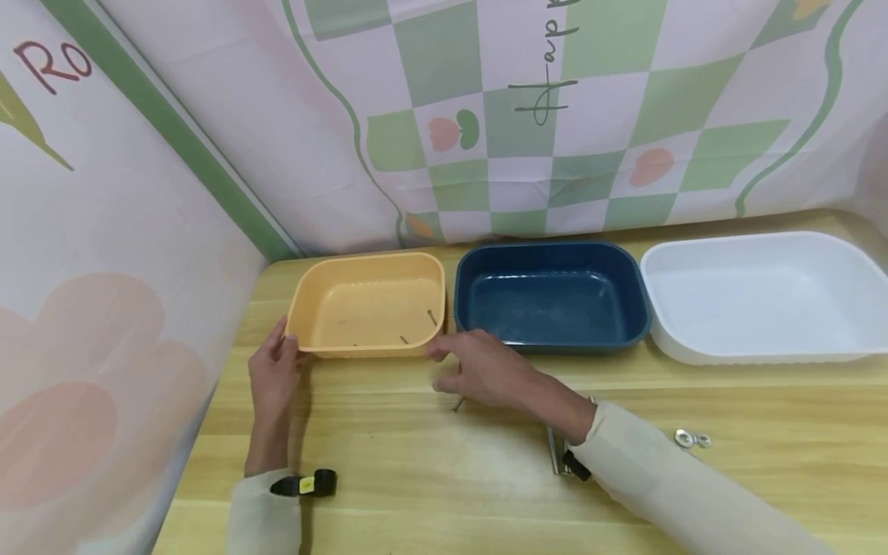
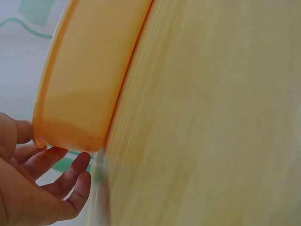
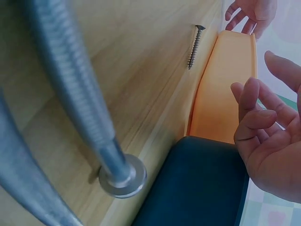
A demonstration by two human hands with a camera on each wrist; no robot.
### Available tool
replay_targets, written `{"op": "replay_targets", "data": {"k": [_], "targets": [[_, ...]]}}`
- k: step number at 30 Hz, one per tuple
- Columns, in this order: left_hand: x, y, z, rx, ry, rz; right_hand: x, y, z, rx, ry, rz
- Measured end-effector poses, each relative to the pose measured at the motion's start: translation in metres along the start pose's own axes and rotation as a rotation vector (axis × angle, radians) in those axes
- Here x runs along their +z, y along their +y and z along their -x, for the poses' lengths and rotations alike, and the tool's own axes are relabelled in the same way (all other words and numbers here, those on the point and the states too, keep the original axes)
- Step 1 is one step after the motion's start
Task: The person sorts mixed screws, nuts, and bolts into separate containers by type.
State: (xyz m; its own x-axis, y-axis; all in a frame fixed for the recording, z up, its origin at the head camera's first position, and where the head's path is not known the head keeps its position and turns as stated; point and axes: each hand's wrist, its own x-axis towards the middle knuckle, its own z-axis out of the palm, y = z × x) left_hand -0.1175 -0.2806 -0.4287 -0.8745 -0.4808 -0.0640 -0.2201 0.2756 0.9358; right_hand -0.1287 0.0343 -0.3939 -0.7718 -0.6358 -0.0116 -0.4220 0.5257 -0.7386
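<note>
My left hand (image 1: 273, 378) pinches the near-left corner of a yellow bin (image 1: 368, 352), thumb at the rim and fingers around the end wall, as the left wrist view shows. A few screws (image 1: 432, 317) lie inside that bin at its right side. My right hand (image 1: 489, 370) hovers by the bin's near-right corner with loosely bent fingers, and nothing shows in it in the right wrist view. Below that hand, a dark screw (image 3: 195, 47) lies on the wooden table (image 1: 388, 462).
A dark blue bin (image 1: 555, 348) and a white bin (image 1: 770, 359) stand in a row to the right. Metal rods (image 1: 553, 451), one with a flanged end, lie partly under my right forearm. Small metal rings (image 1: 684, 438) lie farther right. A patterned cloth (image 1: 513, 177) hangs behind.
</note>
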Motion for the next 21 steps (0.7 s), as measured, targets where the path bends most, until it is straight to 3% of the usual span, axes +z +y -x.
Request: {"op": "replay_targets", "data": {"k": [10, 21], "targets": [[0.0009, -0.0007, 0.0002, 0.015, 0.008, 0.001, 0.0019, 0.0028, 0.0034, 0.024, -0.031, 0.025], [0.0003, -0.0019, -0.0003, 0.029, 0.01, -0.01, 0.0041, 0.0053, 0.0053, 0.067, -0.052, 0.128]]}}
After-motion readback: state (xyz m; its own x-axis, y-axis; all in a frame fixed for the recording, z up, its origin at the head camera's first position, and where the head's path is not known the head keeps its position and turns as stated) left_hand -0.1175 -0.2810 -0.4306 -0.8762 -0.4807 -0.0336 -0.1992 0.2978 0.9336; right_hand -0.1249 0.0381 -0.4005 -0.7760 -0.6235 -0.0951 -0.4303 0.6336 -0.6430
